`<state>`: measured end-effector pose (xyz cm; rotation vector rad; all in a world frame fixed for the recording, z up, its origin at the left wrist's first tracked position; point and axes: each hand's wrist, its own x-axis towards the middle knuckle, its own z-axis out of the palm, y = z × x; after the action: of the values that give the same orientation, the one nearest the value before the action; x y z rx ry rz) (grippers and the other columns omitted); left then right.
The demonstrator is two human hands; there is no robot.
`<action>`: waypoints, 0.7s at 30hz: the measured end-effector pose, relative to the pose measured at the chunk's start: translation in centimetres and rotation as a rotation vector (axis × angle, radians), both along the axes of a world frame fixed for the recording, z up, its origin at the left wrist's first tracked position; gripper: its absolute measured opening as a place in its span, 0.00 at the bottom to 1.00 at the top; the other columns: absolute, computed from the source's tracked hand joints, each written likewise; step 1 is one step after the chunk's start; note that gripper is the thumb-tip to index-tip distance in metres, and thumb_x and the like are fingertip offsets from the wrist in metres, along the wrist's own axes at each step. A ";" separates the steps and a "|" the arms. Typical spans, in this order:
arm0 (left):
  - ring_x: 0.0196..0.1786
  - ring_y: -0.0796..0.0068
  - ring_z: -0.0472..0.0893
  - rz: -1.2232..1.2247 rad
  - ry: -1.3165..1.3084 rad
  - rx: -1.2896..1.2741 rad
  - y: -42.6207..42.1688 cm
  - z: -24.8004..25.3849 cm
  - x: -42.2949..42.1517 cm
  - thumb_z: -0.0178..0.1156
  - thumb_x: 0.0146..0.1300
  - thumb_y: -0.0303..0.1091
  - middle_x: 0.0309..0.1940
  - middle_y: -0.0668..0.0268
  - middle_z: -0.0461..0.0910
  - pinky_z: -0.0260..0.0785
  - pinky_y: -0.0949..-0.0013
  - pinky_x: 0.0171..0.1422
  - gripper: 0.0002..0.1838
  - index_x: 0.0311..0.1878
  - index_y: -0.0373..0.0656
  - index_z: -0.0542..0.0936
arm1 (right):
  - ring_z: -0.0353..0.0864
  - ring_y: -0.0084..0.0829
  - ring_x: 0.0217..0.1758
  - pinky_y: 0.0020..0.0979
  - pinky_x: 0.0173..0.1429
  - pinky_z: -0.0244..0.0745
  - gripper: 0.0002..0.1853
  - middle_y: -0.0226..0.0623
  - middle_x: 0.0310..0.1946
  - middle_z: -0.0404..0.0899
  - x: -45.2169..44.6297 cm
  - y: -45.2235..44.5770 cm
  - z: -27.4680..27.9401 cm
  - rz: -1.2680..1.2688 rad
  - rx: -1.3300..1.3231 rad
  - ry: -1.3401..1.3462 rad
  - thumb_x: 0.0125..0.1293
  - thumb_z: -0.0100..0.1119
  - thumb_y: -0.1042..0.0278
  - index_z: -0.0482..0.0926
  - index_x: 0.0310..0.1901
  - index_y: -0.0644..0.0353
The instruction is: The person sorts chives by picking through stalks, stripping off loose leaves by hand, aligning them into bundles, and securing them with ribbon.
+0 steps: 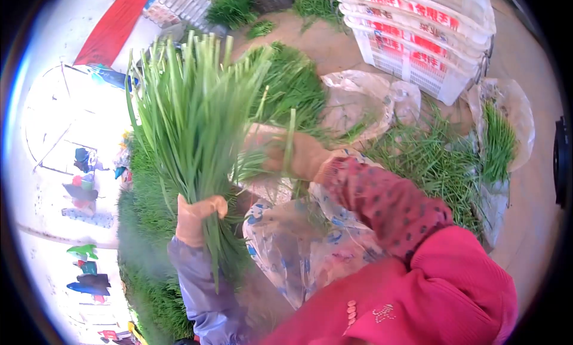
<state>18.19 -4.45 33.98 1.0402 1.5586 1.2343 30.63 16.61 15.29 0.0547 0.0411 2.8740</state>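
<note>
A large upright bunch of long green stalks (191, 118) is held near its lower end by my left hand (200, 218), whose thumb and fingers wrap round it. To the right of the bunch, my right hand (298, 154) is blurred, with its fingers toward the bunch. A green stalk (290, 143) stands up at this hand, and a few more blades lie beside its fingers. Whether the fingers grip them is hard to tell. Below the hands, a clear plastic sheet with a blue pattern (298, 243) covers my lap.
Piles of green stalks lie at the left (143, 243) and beyond the hands (292, 85). Loose cut blades (424, 160) spread at the right, beside a smaller bundle (498, 142). Stacked white crates (418, 37) stand at the back right.
</note>
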 end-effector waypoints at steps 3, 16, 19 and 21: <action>0.27 0.73 0.78 0.265 0.075 -0.104 -0.4 -1.2 7.2 0.62 0.49 0.20 0.31 0.59 0.80 0.71 0.73 0.32 0.16 0.44 0.29 0.78 | 0.79 0.36 0.38 0.40 0.47 0.79 0.12 0.43 0.37 0.78 -1.1 -1.7 2.3 -0.122 -0.257 0.011 0.70 0.45 0.66 0.75 0.45 0.63; 0.62 0.38 0.69 -0.347 1.050 -0.373 -6.0 -13.3 16.4 0.68 0.48 0.31 0.71 0.41 0.54 0.66 0.51 0.63 0.46 0.73 0.63 0.60 | 0.78 0.33 0.35 0.37 0.44 0.79 0.11 0.40 0.36 0.78 9.5 -4.6 -3.1 -0.133 -0.016 -0.299 0.71 0.45 0.66 0.75 0.44 0.63; 0.63 0.51 0.73 -0.463 0.630 -0.468 -6.0 -6.1 11.1 0.73 0.47 0.33 0.59 0.46 0.74 0.65 0.58 0.68 0.38 0.65 0.53 0.73 | 0.78 0.32 0.34 0.37 0.44 0.79 0.11 0.39 0.36 0.78 10.5 -4.5 -3.5 -0.142 0.012 -0.319 0.71 0.45 0.66 0.75 0.44 0.63; 0.50 0.64 0.83 -0.235 0.458 -0.365 -6.4 -2.0 8.4 0.75 0.46 0.34 0.50 0.54 0.82 0.74 0.66 0.56 0.28 0.52 0.34 0.81 | 0.78 0.32 0.34 0.36 0.43 0.79 0.11 0.39 0.36 0.78 10.9 -4.5 -3.5 -0.153 0.024 -0.328 0.71 0.46 0.65 0.75 0.44 0.63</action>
<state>26.60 -10.81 31.96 1.2703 1.8518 0.5420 41.54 12.10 11.77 -0.3907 -0.0585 2.6931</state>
